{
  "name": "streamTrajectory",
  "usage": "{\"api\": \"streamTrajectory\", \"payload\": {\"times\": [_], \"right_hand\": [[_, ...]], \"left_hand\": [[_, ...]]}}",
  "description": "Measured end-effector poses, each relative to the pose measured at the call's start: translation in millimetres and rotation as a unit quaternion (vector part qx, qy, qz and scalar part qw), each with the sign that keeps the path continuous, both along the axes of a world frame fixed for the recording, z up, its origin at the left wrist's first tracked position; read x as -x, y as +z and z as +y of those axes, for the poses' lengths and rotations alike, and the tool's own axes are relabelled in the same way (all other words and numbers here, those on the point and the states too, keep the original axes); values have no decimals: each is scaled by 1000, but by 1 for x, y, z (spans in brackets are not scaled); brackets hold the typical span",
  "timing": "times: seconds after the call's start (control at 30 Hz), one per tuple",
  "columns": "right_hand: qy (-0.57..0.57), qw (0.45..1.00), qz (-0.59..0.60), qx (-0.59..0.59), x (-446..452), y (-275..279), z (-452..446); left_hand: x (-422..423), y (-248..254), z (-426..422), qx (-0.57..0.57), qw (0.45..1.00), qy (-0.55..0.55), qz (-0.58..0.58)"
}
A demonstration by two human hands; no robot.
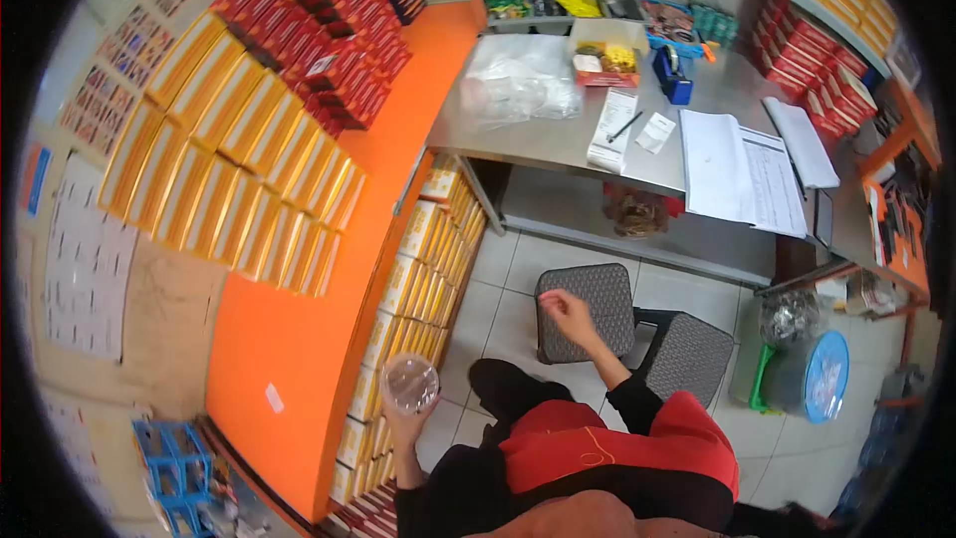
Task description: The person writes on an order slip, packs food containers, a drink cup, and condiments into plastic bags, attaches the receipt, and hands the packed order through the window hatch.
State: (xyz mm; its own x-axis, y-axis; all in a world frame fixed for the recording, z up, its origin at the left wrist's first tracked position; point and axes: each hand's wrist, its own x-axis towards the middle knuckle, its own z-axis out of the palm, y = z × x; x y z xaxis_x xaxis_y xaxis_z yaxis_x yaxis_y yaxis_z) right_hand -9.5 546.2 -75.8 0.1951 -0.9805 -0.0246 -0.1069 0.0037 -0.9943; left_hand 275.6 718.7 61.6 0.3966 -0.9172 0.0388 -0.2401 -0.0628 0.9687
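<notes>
A clear round plastic cup (410,384) is in my left hand (403,424), whose fingers wrap round its side beside the orange counter. I see the cup from above, and nothing shows inside it. Over the grey woven-top stool (602,324) hangs my right hand (570,319), fingers loosely bent and a little apart, holding nothing that I can see. A red apron (617,458) covers my lap.
Yellow boxes (224,154) and red boxes (309,25) are stacked on the orange counter (264,339). Ahead, a metal table (478,139) bears plastic bags (523,80), a tape dispenser (673,77) and papers (732,169). A second stool (687,359) and a blue-lidded tub (825,379) stand at right.
</notes>
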Motion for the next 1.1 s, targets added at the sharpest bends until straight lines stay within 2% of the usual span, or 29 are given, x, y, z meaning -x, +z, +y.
{"api": "streamTrajectory", "payload": {"times": [0.07, 0.1, 0.13, 0.2, 0.27, 0.3, 0.4, 0.43, 0.47, 0.53, 0.57, 0.6, 0.73, 0.83, 0.87, 0.97, 1.0, 1.07, 1.1], "right_hand": [[-127, 991, 35, 24, 26, 3, -25], [-201, 977, 62, 35, 41, 9, -41], [-234, 970, 33, 52, 60, 5, -63], [-290, 951, -41, 104, 94, 32, -107], [-372, 923, -19, 99, 124, 42, -162], [-426, 896, 87, 89, 134, 55, -188], [-572, 789, 196, 113, 170, 12, -289], [-620, 741, 235, 111, 175, 18, -307], [-622, 735, 271, 13, 179, 20, -318], [-612, 693, 381, -12, 181, 24, -330], [-597, 671, 438, -31, 181, 24, -332], [-610, 654, 448, -2, 183, 15, -335], [-616, 706, 345, -44, 191, 15, -335], [-590, 673, 445, 29, 181, 27, -334], [-563, 697, 444, -9, 182, 25, -334], [-558, 716, 412, -79, 186, 19, -336], [-559, 716, 411, -69, 187, 18, -334], [-606, 753, 253, -33, 179, 34, -332], [-623, 763, 170, -14, 172, 51, -331]], "left_hand": [[-3, 20, -65, 29, 993, -82, 75], [-4, 25, -95, 44, 989, -122, 77], [-5, 30, -124, 59, 982, -161, 80], [-8, 18, -178, 98, 967, -234, 16], [-6, 2, -227, 79, 965, -249, -35], [-3, -5, -252, 71, 962, -256, -63], [19, -18, -339, 49, 937, -345, -33], [32, -22, -367, 47, 929, -365, -24], [46, -27, -394, 44, 921, -386, -14], [77, -46, -450, 36, 905, -422, 35], [88, -58, -474, 26, 901, -433, 22], [102, -63, -494, 16, 897, -442, 13], [164, -86, -560, 46, 886, -462, 7], [191, -89, -580, 54, 885, -463, 2], [197, -90, -582, 40, 883, -468, 9], [203, -83, -579, 26, 889, -453, 59], [199, -82, -574, 27, 893, -442, 78], [177, -68, -551, 31, 902, -432, -3], [169, -39, -544, 53, 895, -443, -5]]}}
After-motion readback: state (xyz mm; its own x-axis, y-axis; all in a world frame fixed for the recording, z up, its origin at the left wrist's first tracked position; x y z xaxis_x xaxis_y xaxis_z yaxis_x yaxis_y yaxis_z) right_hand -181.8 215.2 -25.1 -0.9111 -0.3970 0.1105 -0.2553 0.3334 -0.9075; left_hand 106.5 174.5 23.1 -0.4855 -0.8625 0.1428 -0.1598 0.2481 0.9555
